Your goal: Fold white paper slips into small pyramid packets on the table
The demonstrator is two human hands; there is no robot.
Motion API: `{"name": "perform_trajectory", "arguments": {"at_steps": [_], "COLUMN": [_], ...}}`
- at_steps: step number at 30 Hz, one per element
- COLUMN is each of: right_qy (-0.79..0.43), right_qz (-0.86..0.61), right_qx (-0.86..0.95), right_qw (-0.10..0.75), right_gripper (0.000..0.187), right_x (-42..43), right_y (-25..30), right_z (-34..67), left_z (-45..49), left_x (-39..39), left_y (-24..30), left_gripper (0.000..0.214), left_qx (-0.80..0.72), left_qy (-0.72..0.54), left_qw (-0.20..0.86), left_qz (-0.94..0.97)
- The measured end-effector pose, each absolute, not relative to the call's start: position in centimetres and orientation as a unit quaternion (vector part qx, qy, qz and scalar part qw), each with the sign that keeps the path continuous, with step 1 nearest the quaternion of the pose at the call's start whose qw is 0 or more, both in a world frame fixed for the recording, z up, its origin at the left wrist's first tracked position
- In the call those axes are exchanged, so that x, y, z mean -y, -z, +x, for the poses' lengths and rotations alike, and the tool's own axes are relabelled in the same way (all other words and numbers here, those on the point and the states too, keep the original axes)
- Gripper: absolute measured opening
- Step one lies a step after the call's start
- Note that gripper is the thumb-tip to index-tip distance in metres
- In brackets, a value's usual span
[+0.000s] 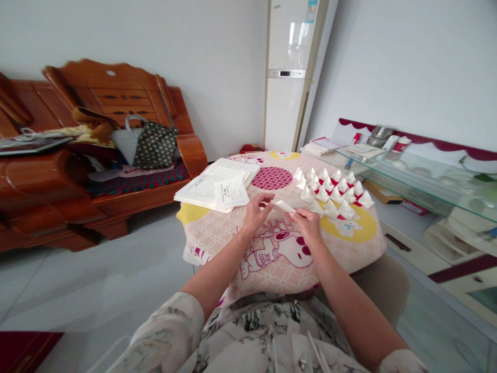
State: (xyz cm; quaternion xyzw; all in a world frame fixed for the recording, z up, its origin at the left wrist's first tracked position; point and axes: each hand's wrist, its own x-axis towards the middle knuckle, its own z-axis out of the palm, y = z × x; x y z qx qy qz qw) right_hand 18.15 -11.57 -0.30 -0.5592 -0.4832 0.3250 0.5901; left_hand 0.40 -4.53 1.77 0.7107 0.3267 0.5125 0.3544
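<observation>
A small strip of folded white paper (284, 206) is held just above the cloth-covered table, between my two hands. My right hand (308, 224) pinches its right end with thumb and fingers. At the other end, the curled fingers and thumb of my left hand (258, 212) close on the paper's edge; the exact contact is small and blurred. To the right stand several folded white paper pieces (328, 185) in rows, pointed at the top, with red showing between them. Left of my hands lies a stack of printed paper sheets (212, 181), with smaller printed slips (232, 192) on top.
A patterned pink and yellow cloth (279, 259) covers the table. Right of it is a glass shelf (419, 173) with cups and papers. A wooden sofa (116, 98) holding bags stands at the left. A tall white air conditioner (286, 103) fills the back corner.
</observation>
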Motion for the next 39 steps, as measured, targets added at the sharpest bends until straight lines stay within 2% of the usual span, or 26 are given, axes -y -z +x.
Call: {"name": "perform_trajectory", "arguments": {"at_steps": [8, 13, 23, 26, 30, 34, 39], "right_qy": [-0.293, -0.276, -0.296, -0.299, -0.292, -0.290, -0.282], "right_qz": [-0.562, -0.563, -0.533, -0.532, -0.539, -0.542, -0.542], "right_qx": [0.507, 0.508, 0.476, 0.467, 0.466, 0.472, 0.480], "right_qw": [0.585, 0.591, 0.633, 0.640, 0.638, 0.632, 0.629], "right_gripper": [0.036, 0.033, 0.033, 0.032, 0.032, 0.032, 0.032], "right_x": [11.4, 11.4, 10.7, 10.7, 10.7, 10.6, 10.7], "right_y": [0.4, 0.5, 2.1, 2.1, 2.0, 2.0, 2.0], "right_z": [18.3, 18.4, 18.9, 18.8, 18.8, 18.8, 18.8], "left_z": [0.6, 0.5, 0.6, 0.5, 0.4, 0.4, 0.4], "left_x": [5.3, 5.2, 4.7, 5.0, 5.7, 5.9, 5.5], "left_y": [-2.0, -1.7, -1.0, -1.2, -1.7, -1.9, -1.4], "left_gripper": [0.031, 0.025, 0.031, 0.025, 0.016, 0.016, 0.015], "left_qx": [-0.312, -0.291, -0.273, -0.254, -0.220, -0.210, -0.222], "left_qy": [-0.489, -0.505, -0.500, -0.527, -0.536, -0.513, -0.494], "left_qw": [0.358, 0.396, 0.403, 0.373, 0.278, 0.185, 0.138], "left_qz": [0.732, 0.710, 0.716, 0.720, 0.766, 0.811, 0.830]}}
